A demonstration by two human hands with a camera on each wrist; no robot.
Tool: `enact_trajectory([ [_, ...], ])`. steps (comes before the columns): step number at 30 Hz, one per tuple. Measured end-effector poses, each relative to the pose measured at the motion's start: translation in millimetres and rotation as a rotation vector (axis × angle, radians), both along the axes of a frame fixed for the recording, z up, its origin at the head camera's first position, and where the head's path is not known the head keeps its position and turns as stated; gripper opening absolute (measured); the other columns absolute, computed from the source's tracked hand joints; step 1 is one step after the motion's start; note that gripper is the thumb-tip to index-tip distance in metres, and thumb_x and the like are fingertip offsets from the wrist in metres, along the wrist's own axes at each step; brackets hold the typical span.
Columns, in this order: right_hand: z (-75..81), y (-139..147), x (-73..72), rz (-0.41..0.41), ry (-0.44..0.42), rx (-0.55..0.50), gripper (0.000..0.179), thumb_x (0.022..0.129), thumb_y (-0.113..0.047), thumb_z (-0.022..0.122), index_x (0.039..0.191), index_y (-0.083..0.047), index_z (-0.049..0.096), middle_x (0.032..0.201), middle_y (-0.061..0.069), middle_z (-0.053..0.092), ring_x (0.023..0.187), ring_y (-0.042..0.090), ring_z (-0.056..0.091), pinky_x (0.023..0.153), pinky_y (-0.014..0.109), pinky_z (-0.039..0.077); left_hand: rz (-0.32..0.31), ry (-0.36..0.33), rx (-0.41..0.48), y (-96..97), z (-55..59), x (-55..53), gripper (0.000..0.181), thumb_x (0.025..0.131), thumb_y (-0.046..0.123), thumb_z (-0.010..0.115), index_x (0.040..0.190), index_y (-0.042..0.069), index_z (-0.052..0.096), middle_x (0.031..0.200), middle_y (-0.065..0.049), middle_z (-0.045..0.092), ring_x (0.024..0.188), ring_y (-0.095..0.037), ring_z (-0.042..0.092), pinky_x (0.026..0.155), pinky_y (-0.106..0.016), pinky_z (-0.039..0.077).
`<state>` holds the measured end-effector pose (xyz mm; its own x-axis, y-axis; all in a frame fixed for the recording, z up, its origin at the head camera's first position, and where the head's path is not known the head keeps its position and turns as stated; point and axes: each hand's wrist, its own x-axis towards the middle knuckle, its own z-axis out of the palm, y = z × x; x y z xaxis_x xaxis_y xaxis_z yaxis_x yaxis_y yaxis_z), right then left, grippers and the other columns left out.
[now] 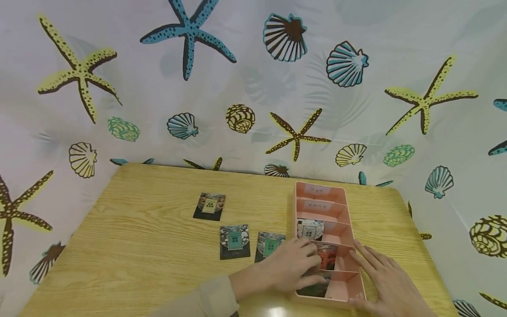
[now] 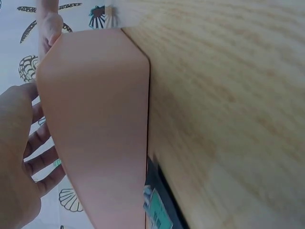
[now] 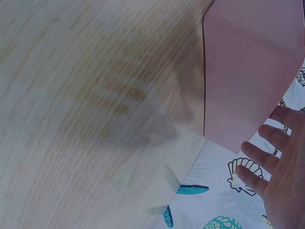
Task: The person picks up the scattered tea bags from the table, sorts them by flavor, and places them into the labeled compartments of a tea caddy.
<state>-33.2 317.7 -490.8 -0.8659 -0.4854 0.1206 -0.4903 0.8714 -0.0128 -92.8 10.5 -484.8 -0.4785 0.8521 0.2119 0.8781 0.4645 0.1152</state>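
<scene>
A pink compartment box (image 1: 348, 286) lies lengthwise on the table. My left hand (image 1: 283, 264) reaches over its left wall, fingers loosely bent above the two nearest compartments. Under those fingers are a packet with a red label (image 1: 328, 257) and a dark packet (image 1: 314, 289), both partly covered. A packet with a white label (image 1: 310, 229) sits in the middle compartment. At the box's right wall my right hand (image 1: 390, 284) rests with fingers spread, touching the rim. The left wrist view shows my left fingers (image 2: 45, 160) hanging over the rim; no held thing shows.
Three flat dark packets lie left of the box: one with a yellow label (image 1: 210, 206), one with a teal label (image 1: 235, 242), one with a green label (image 1: 270, 244) partly behind my left hand. A patterned curtain (image 1: 253, 88) hangs behind the wooden table (image 1: 150, 246).
</scene>
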Motion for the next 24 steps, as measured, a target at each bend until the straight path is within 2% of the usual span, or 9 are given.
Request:
enact_trajectory([
  [6,0.5,-0.4,0.0,-0.016,-0.021,0.006,0.106,0.077,-0.077,0.074,0.161,-0.02,0.045,0.167,0.007,0.045,0.139,0.034,0.058,0.106,0.058,0.051,0.031,-0.018,-0.028,-12.7,12.8,-11.3,0.04,0.109,0.059,0.046,0.113,0.026,0.068,0.121,0.007,0.068,0.115,-0.012,0.06,0.103,-0.03,0.053],
  [10,-0.1,0.0,0.0,-0.011,-0.015,0.008,0.107,0.077,-0.077,0.074,0.162,-0.019,0.044,0.168,0.007,0.044,0.14,0.034,0.057,0.106,0.058,0.051,0.032,-0.035,-0.067,-24.7,16.2,-23.7,0.041,0.107,0.06,0.048,0.115,0.025,0.068,0.122,0.007,0.067,0.118,-0.013,0.06,0.107,-0.032,0.052],
  [15,0.3,-0.8,0.2,-0.006,-0.013,0.004,0.107,0.077,-0.077,0.074,0.163,-0.02,0.043,0.168,0.007,0.043,0.139,0.034,0.057,0.106,0.058,0.051,0.03,-0.037,-0.088,-42.2,15.3,-39.4,0.048,0.106,0.062,0.049,0.126,0.022,0.066,0.128,0.004,0.066,0.122,-0.015,0.061,0.108,-0.035,0.051],
  [20,2.2,-2.1,0.7,-0.011,-0.026,0.009,0.106,0.078,-0.077,0.073,0.162,-0.02,0.043,0.168,0.007,0.044,0.139,0.034,0.057,0.106,0.059,0.051,0.061,-0.011,-0.106,-59.0,9.7,-49.2,0.058,0.104,0.068,0.047,0.131,0.02,0.066,0.131,0.001,0.067,0.124,-0.018,0.062,0.11,-0.04,0.051],
  [24,3.2,-3.3,1.4,-0.022,-0.043,0.006,0.105,0.078,-0.078,0.072,0.162,-0.02,0.044,0.168,0.007,0.044,0.139,0.036,0.058,0.106,0.06,0.051,0.088,-0.053,-0.115,-67.9,2.7,-53.5,0.062,0.103,0.071,0.048,0.133,0.02,0.067,0.134,-0.001,0.068,0.127,-0.02,0.062,0.114,-0.044,0.05],
])
